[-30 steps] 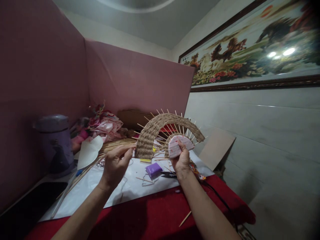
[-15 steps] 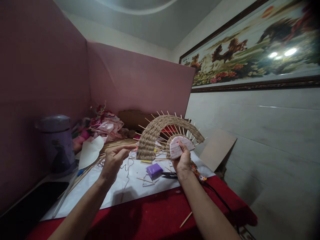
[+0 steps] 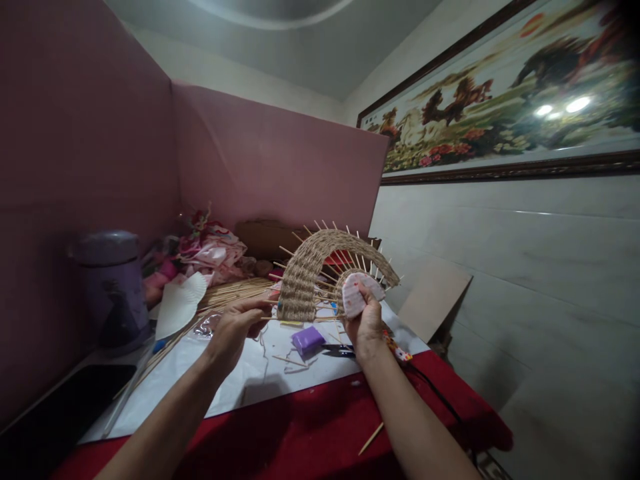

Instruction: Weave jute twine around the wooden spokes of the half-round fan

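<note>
A half-round fan of woven straw-coloured cord [image 3: 320, 263] with thin wooden sticks poking out of its rim is held up over the table. My right hand [image 3: 367, 322] is closed on its pale pink hub [image 3: 361, 293] at the lower right. My left hand [image 3: 235, 328] is pinched at the fan's lower left end, its fingers closed on a thin cord or stick end that I cannot make out clearly. A loose cord trails down from there onto the white sheet [image 3: 235, 380].
On the white sheet lie a purple block [image 3: 307, 339], black scissors [image 3: 336, 349] and loose sticks. A bundle of sticks [image 3: 235, 291], a white paper fan shape [image 3: 179, 304], a purple jug [image 3: 111, 283], pink cloth [image 3: 213, 250] and a cardboard sheet [image 3: 434, 298] stand around. Red cloth [image 3: 320, 427] covers the table front.
The fan has turned slightly and shifted left. My left hand dropped a little and moved from the fan's edge to a pinch below its left end.
</note>
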Demonstrator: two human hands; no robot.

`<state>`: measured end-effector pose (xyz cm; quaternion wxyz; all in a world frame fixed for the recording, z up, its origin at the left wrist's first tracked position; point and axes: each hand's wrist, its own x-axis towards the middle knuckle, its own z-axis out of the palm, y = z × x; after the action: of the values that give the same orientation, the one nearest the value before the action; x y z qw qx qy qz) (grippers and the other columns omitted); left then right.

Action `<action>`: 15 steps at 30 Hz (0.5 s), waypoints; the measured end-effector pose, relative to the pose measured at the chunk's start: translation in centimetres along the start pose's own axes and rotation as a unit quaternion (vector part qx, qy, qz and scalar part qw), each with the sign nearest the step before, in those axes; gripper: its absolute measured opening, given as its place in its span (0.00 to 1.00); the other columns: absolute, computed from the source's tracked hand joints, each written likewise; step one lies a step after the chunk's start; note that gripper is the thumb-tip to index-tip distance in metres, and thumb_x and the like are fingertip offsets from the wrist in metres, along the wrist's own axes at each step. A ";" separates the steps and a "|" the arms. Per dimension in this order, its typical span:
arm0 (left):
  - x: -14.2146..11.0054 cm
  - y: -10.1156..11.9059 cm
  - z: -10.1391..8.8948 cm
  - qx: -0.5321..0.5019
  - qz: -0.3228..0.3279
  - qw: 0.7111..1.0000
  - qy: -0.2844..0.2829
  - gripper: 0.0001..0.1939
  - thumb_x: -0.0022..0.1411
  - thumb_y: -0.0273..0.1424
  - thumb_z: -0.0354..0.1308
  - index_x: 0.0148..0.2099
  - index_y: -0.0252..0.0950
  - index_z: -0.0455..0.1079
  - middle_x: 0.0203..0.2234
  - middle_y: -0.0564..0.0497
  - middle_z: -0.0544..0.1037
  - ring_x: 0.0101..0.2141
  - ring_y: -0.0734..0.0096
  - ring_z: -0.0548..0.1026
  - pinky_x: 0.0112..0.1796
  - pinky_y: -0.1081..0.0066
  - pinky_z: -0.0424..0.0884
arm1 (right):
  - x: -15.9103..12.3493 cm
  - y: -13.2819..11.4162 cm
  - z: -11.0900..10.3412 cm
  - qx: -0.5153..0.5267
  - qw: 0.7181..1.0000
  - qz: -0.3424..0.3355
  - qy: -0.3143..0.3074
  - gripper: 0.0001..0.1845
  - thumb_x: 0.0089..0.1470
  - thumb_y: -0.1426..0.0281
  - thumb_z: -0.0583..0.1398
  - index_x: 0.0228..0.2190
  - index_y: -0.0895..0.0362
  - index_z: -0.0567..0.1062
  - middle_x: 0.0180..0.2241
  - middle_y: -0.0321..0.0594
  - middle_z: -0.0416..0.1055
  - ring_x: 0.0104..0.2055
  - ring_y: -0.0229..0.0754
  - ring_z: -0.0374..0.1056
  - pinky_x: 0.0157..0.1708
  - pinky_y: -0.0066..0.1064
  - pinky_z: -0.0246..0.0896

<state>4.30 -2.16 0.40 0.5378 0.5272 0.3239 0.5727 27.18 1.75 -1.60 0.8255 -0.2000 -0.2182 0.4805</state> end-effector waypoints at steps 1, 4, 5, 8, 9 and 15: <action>-0.1 -0.2 0.1 -0.007 -0.005 1.000 -0.007 0.06 0.41 0.26 0.59 0.26 0.32 0.76 0.13 0.57 0.59 0.17 0.82 0.49 0.20 0.74 0.41 | 0.0 0.0 0.0 0.013 0.999 0.023 0.019 0.10 0.41 0.72 0.61 0.31 0.55 0.74 0.26 0.30 0.76 0.26 0.34 0.71 0.26 0.23 0.69; -0.2 -0.6 0.4 -0.022 -0.008 0.999 -0.030 0.02 0.42 0.26 0.61 0.23 0.31 0.73 0.13 0.59 0.55 0.17 0.83 0.47 0.20 0.74 0.41 | -0.2 0.1 0.1 0.038 0.995 0.062 0.062 0.11 0.41 0.72 0.62 0.32 0.55 0.73 0.27 0.30 0.76 0.26 0.33 0.71 0.27 0.23 0.69; -0.2 -0.7 0.5 -0.023 -0.007 0.999 -0.035 0.02 0.43 0.26 0.61 0.23 0.31 0.72 0.13 0.59 0.54 0.18 0.83 0.47 0.20 0.74 0.41 | -0.2 0.1 0.2 0.038 0.996 0.057 0.064 0.11 0.41 0.72 0.62 0.32 0.55 0.73 0.27 0.30 0.76 0.26 0.33 0.72 0.27 0.22 0.69; -0.3 -0.9 0.6 -0.032 -0.013 0.999 -0.033 0.03 0.45 0.26 0.60 0.27 0.31 0.72 0.14 0.59 0.55 0.18 0.82 0.47 0.20 0.75 0.41 | -0.1 0.2 0.1 0.030 0.997 0.036 0.053 0.11 0.41 0.71 0.62 0.32 0.55 0.73 0.27 0.30 0.76 0.28 0.34 0.72 0.29 0.23 0.69; -0.3 -1.0 0.6 -0.037 -0.018 0.999 -0.030 0.05 0.45 0.27 0.60 0.29 0.32 0.73 0.15 0.59 0.55 0.18 0.82 0.47 0.20 0.75 0.41 | 0.0 0.3 0.1 0.029 0.998 0.029 0.050 0.11 0.41 0.71 0.62 0.32 0.55 0.73 0.27 0.30 0.76 0.29 0.34 0.72 0.29 0.23 0.69; -0.2 -1.5 0.6 -0.015 -0.001 1.000 0.008 0.10 0.45 0.28 0.60 0.34 0.32 0.75 0.14 0.61 0.56 0.17 0.83 0.47 0.19 0.76 0.41 | 0.0 0.3 0.2 0.035 0.997 0.015 0.064 0.11 0.41 0.72 0.61 0.32 0.55 0.74 0.27 0.29 0.76 0.28 0.33 0.72 0.29 0.23 0.68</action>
<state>5.27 -2.14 -0.87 0.5439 0.5139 0.3202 0.5810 26.88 1.90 -1.61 0.8371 -0.2046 -0.1454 0.4860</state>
